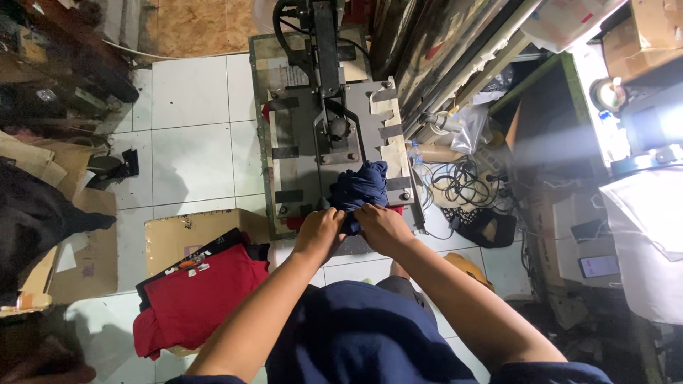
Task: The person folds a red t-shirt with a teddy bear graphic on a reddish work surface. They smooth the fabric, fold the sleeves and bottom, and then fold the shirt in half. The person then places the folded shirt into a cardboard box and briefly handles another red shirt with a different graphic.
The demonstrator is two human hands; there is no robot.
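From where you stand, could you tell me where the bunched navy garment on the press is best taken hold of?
Probably at the near hem of the navy garment, from the person's side, where the left hand and right hand already pinch it; the rest lies bunched against the press.

Open white floor tiles (188, 135) lie at ten o'clock of the hands, free to pass. At twelve o'clock the heat press (334, 121) blocks the way. Tangled cables (462, 185) and leaning poles (455, 64) crowd two o'clock. Red shirts (196, 295) on cardboard (178, 238) fill eight o'clock.
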